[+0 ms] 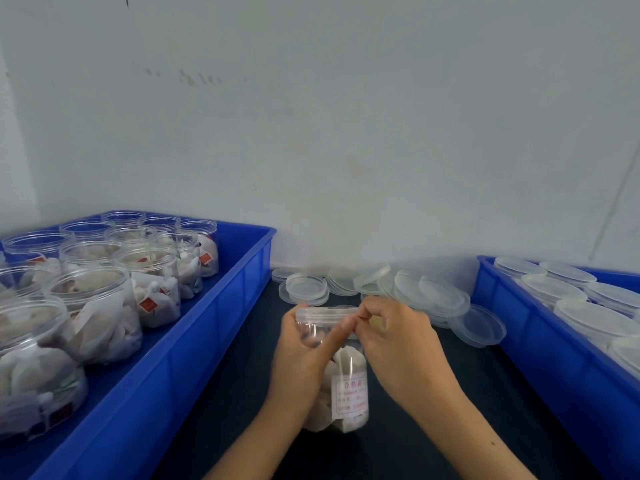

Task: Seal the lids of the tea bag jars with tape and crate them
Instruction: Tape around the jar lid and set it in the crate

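Observation:
A clear plastic jar (348,386) of white tea bags, with a white label on its side, stands on the dark table in front of me. A clear lid (325,313) sits on top of it. My left hand (304,355) grips the jar just under the lid, thumb lying across its front. My right hand (398,337) has its fingers curled at the lid's right rim and seems to pinch something thin there; whether it is tape is not discernible.
A blue crate (194,344) at the left holds several open jars of tea bags (100,306). A blue crate (540,344) at the right holds several lidded jars (588,317). Loose clear lids (408,289) lie heaped along the white wall behind the jar.

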Demonstrator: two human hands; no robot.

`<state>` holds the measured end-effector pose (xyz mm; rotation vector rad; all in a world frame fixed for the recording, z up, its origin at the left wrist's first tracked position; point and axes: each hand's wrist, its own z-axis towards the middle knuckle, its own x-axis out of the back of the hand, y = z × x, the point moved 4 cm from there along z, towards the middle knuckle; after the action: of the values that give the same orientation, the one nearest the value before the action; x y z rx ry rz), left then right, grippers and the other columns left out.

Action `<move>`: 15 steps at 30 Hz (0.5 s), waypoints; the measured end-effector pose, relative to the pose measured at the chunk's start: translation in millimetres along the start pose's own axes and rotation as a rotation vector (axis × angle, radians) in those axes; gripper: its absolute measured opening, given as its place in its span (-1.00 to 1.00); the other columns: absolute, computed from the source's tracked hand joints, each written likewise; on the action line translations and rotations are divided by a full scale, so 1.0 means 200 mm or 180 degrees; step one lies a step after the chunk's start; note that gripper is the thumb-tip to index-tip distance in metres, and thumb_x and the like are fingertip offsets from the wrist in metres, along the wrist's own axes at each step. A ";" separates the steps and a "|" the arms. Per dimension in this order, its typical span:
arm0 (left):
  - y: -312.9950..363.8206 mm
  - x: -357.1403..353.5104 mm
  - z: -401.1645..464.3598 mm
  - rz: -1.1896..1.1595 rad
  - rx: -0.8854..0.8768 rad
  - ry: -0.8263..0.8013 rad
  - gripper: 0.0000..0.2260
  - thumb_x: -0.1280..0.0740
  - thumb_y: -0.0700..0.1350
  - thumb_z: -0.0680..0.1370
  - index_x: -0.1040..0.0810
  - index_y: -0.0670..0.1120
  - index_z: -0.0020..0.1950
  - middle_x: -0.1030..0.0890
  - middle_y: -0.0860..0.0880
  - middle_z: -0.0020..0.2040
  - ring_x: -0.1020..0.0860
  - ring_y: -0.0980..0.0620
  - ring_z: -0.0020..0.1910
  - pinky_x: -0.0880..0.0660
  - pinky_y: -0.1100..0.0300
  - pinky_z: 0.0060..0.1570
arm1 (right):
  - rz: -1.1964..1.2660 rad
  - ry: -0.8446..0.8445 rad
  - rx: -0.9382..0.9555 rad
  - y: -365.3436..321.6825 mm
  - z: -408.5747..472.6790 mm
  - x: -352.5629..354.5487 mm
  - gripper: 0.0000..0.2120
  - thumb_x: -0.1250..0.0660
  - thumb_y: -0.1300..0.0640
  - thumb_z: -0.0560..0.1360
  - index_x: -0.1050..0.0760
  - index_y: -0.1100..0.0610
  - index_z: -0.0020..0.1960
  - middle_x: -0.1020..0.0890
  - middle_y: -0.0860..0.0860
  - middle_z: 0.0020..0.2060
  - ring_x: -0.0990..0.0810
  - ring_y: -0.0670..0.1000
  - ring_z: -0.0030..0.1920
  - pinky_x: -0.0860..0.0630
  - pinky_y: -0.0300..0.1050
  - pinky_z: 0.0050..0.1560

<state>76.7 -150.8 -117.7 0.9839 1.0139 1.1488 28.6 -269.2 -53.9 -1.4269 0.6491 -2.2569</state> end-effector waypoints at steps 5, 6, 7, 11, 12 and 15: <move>0.00 0.02 0.01 -0.0078 0.0048 0.0056 -0.43 -0.45 0.24 0.20 -0.58 -0.08 0.07 -0.71 0.07 -0.12 -0.67 0.16 -0.16 -0.52 0.33 -0.22 | 0.0038 -0.0492 0.0073 0.00 0.00 0.03 -0.79 -0.16 0.02 0.62 -0.41 -0.05 -0.19 -0.57 -0.06 -0.26 -0.56 -0.01 -0.22 -0.55 -0.05 -0.15; 0.00 0.02 0.02 -0.0068 0.0048 0.0092 -0.42 -0.46 0.25 0.18 -0.58 -0.07 0.06 -0.71 0.07 -0.11 -0.67 0.15 -0.15 -0.52 0.29 -0.18 | -0.0088 -0.0585 0.0100 0.00 0.00 0.03 -0.80 -0.13 0.01 0.63 -0.39 -0.06 -0.16 -0.57 -0.06 -0.26 -0.56 -0.01 -0.23 -0.54 -0.06 -0.16; 0.00 0.03 0.02 -0.0055 0.0041 0.0120 -0.42 -0.46 0.26 0.16 -0.59 -0.06 0.06 -0.71 0.07 -0.11 -0.67 0.15 -0.15 -0.52 0.29 -0.17 | -0.0260 -0.0648 0.0138 0.01 -0.01 0.04 -0.81 -0.09 -0.01 0.64 -0.37 -0.08 -0.12 -0.57 -0.07 -0.26 -0.54 -0.03 -0.25 -0.52 -0.09 -0.20; 0.00 0.05 0.03 -0.0048 -0.0019 0.0052 -0.49 -0.48 0.17 0.19 -0.60 -0.09 0.02 -0.70 0.09 -0.15 -0.66 0.18 -0.19 -0.50 0.43 -0.28 | -0.0790 -0.0759 0.0258 0.03 -0.02 0.05 -0.85 0.00 -0.06 0.66 -0.31 -0.10 -0.01 -0.49 -0.08 -0.35 -0.47 -0.08 -0.35 -0.37 -0.19 -0.34; 0.00 0.06 0.04 -0.0056 -0.0020 0.0030 -0.51 -0.48 0.15 0.20 -0.60 -0.10 0.01 -0.71 0.08 -0.15 -0.66 0.17 -0.19 -0.49 0.45 -0.30 | -0.0873 -0.0787 0.0272 0.03 -0.02 0.04 -0.87 0.01 -0.07 0.66 -0.28 -0.12 0.01 -0.48 -0.08 -0.35 -0.47 -0.08 -0.35 -0.38 -0.19 -0.33; 0.00 0.08 0.05 -0.0059 -0.0043 -0.0020 -0.50 -0.48 0.16 0.19 -0.61 -0.09 0.01 -0.71 0.07 -0.13 -0.66 0.16 -0.16 -0.49 0.45 -0.28 | -0.0948 -0.0873 0.0136 0.04 -0.01 0.04 -0.88 0.04 -0.12 0.66 -0.24 -0.15 0.06 -0.49 -0.06 -0.33 -0.53 0.00 -0.28 -0.55 0.00 -0.18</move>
<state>87.6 -136.7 -117.4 0.9650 1.0072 1.1353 23.4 -280.6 -53.9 -1.8715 0.3162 -2.2079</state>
